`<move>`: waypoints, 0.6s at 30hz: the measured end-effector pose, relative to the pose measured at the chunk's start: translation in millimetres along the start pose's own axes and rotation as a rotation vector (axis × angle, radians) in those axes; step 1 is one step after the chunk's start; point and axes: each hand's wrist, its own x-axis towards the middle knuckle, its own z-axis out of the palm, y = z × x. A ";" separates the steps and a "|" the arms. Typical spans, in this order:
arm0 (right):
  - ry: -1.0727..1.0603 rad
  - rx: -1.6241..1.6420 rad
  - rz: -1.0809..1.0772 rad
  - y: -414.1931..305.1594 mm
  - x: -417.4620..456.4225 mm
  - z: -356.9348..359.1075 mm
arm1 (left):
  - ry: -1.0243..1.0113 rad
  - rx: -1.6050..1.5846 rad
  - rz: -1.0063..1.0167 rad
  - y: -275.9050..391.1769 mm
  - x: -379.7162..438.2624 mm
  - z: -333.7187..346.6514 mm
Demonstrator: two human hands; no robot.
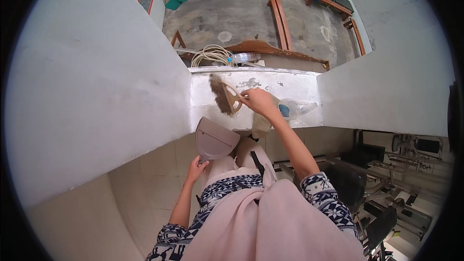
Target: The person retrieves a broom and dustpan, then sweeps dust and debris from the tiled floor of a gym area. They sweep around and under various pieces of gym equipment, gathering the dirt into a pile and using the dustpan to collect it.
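My left hand point(197, 168) grips the handle of a grey-brown plastic dustpan point(216, 138), which hangs at the near edge of a white painted ledge point(203, 116). In my right hand point(259, 100) is the handle of a tan hand brush point(232, 98). Its dark, worn bristles point left, over the ledge; whether they touch it I cannot tell. Right of that hand, a clear plastic bottle point(291, 109) with a blue patch lies on the ledge. A beige object point(261, 126), partly hidden by my right arm, overhangs the near edge.
White walls point(101, 79) flank the ledge. Beyond it lie a coiled pale hose or cable point(212, 56) and a blue-capped plastic bottle point(244, 57). Wooden benches point(280, 23) stand on the concrete floor point(232, 18) further off. Dark chairs with metal frames point(377, 185) crowd the lower right.
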 end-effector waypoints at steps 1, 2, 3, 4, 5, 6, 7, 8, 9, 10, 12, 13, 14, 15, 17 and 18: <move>-0.092 -0.001 -0.023 -3.1 17.7 15.4 | 0.012 -0.042 -0.012 -4.8 -8.4 -1.9; -0.154 0.039 -0.053 0.5 35.7 38.5 | 0.020 -0.083 -0.022 -8.5 -14.5 -2.6; -0.313 0.201 -0.011 -0.9 52.0 55.5 | 0.044 -0.111 -0.016 -13.2 -21.6 -2.5; -0.364 0.250 0.008 4.7 64.3 71.6 | 0.051 -0.134 -0.009 -15.5 -26.0 -1.4; -0.419 0.301 0.021 9.8 73.7 82.0 | 0.065 -0.158 -0.003 -16.0 -28.9 0.0; -0.296 0.189 0.048 13.7 80.1 85.0 | 0.076 -0.186 -0.012 -17.3 -31.4 1.0; -0.176 0.079 0.077 20.9 82.5 85.3 | 0.086 -0.214 -0.026 -18.5 -36.2 2.8; -0.054 -0.030 0.109 30.3 85.3 83.7 | 0.092 -0.239 -0.040 -18.7 -38.4 4.0; 0.078 -0.085 0.167 37.5 86.8 74.0 | 0.098 -0.250 -0.038 -20.5 -39.7 5.3; 0.115 -0.129 0.193 37.9 85.9 55.8 | 0.106 -0.263 -0.034 -23.3 -39.8 6.1; 0.065 -0.007 0.121 33.4 73.3 23.4 | 0.115 -0.279 -0.025 -25.8 -39.2 7.4; 0.003 0.084 0.088 30.3 63.4 12.0 | 0.109 -0.277 -0.022 -22.9 -36.2 9.2; -0.110 0.108 0.049 34.6 57.9 19.2 | 0.103 -0.274 -0.019 -20.6 -34.0 10.8; -0.217 0.136 0.015 42.1 50.4 30.7 | 0.082 -0.251 -0.022 -17.8 -31.9 11.2; -0.210 0.009 -0.012 60.6 30.7 62.6 | 0.037 -0.206 -0.022 -11.6 -27.1 10.7; -0.120 -0.039 0.027 63.4 25.0 57.6 | 0.047 -0.222 -0.042 -9.0 -26.7 10.7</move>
